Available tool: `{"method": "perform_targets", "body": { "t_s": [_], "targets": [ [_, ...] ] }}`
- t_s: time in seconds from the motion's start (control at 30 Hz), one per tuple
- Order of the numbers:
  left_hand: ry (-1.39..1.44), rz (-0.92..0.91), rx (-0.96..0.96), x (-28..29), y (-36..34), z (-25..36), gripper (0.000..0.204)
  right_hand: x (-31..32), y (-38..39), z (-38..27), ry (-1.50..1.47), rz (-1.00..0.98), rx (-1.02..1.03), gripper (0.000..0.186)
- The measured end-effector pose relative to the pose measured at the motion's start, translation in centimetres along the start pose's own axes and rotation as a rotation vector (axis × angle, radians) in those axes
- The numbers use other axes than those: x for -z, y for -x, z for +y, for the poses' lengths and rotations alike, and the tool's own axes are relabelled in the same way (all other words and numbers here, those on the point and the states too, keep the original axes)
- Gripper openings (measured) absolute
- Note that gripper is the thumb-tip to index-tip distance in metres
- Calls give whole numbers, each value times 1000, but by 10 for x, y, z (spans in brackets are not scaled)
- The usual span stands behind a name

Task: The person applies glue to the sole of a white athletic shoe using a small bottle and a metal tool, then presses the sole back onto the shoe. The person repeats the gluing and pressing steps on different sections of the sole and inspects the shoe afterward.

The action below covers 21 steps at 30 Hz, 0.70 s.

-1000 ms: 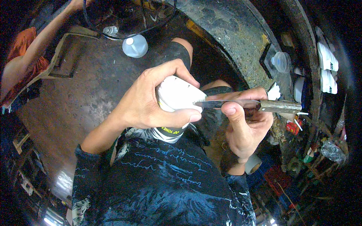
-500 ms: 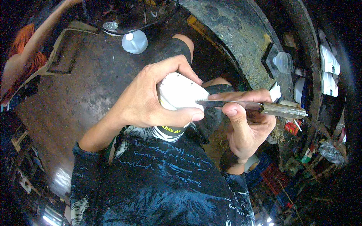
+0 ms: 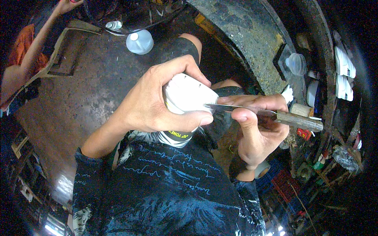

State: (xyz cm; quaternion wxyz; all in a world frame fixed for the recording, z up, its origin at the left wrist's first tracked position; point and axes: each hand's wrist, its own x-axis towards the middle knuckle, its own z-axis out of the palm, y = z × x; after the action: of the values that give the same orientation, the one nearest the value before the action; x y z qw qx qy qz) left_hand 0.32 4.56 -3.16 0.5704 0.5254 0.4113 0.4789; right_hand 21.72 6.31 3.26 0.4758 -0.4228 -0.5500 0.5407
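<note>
My left hand (image 3: 157,103) is wrapped around a white plastic bottle (image 3: 184,103) with a black band near its base, holding it above my lap. My right hand (image 3: 258,129) grips a knife (image 3: 275,115) with a thin metal blade and a wooden handle that sticks out to the right. The blade's tip rests against the bottle's white top, right beside my left thumb. The lower part of the bottle is hidden behind my left hand and my dark patterned shirt.
A clear plastic bottle (image 3: 139,41) stands on the dark stained floor ahead. Another person in an orange top (image 3: 24,51) sits at the far left. A large worn tyre (image 3: 252,43) curves past on the right, with cluttered tools and containers (image 3: 315,90) behind it.
The view has shifted slightly. Both hands keep the same grip, and the knife blade stays against the top of the white bottle.
</note>
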Motion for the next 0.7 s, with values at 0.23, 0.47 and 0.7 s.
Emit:
{"method": "perform_targets", "body": {
  "t_s": [0.23,0.47,0.7],
  "targets": [
    [8,6,8,0,0,-1,52,3,-1,10,29,-33,126,23],
    [-15,7,6,0,-2,0,52,3,2,14,84,-66,171,27],
    [-28,-19,39,2,2,-2,52,1,0,18,-77,-88,175,27]
  ]
}}
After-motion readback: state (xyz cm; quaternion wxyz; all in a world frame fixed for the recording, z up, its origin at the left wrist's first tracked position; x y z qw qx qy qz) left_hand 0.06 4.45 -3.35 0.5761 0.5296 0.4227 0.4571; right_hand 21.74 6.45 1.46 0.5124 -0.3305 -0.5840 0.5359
